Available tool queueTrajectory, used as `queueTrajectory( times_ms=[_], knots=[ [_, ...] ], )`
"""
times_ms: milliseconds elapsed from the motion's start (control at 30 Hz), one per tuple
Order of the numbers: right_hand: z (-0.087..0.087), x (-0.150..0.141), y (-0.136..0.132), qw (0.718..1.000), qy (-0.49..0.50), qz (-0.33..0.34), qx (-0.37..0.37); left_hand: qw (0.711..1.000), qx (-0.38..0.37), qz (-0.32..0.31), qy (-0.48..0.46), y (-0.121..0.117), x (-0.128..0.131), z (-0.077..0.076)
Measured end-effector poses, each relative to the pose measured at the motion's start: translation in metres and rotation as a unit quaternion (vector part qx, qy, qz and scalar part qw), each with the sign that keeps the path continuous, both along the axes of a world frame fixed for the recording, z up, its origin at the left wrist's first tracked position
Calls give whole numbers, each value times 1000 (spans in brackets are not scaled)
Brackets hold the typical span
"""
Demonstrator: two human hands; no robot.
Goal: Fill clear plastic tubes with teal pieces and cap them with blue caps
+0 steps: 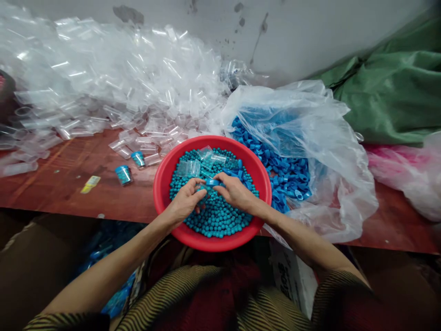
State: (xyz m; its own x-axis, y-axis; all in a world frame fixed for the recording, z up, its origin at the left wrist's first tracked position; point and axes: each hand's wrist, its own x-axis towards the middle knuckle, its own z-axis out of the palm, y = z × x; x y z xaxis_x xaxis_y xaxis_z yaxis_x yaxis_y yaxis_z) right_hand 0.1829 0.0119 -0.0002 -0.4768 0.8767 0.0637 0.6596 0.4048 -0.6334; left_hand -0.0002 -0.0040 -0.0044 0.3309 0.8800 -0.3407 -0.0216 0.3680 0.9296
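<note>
Both my hands meet over a red basin (161, 186) of small teal balls (220, 223). My left hand (188, 198) is closed around a clear plastic tube, mostly covered by the fingers, with teal balls in it. A blue cap (212, 182) is pinched in my right hand (236, 191), touching or very near the tube's mouth. Several clear tubes (188, 168) lie on the balls behind my hands. More blue caps (240, 173) rest on the right side of the basin.
A big heap of clear tubes (138, 69) covers the back left of the red table (69, 193). Two filled, capped tubes (123, 175) lie left of the basin. To the right, a clear plastic bag (339, 184) spills blue caps (289, 177). Green cloth (389, 96) lies behind.
</note>
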Motion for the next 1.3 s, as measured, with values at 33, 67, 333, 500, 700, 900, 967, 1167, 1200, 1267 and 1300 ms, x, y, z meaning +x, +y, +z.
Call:
queueTrajectory(
  times_ms=[33,67,333,500,700,900,967,1167,1200,1267,1300],
  knots=[
    [2,-2,-4,1000,21,22,-1,1000,0,2,2,0,0,0],
    [3,-4,-7,998,40,42,-4,1000,1,5,3,-1,0,1],
    [-4,-10,-24,960,238,-90,-115,999,17,-19,-33,-2,3,2],
    [0,-13,-26,965,226,-97,-95,999,32,-12,-26,-5,3,5],
    [7,-13,-32,980,176,-88,0,998,55,3,-32,-9,4,11],
    [6,-13,-33,983,178,-52,5,996,89,-8,-27,-11,1,0],
    [5,-12,-31,986,165,-25,19,995,94,-5,-25,-11,1,-1],
    [2,-9,-21,986,146,43,67,995,102,9,-11,-12,3,0],
    [2,-9,-19,987,149,44,53,995,102,9,-13,-12,3,0],
    [3,-9,-17,986,163,27,2,995,96,9,-17,-12,3,1],
    [4,-9,-17,984,174,15,-28,996,90,9,-18,-11,2,2]
  ],
)
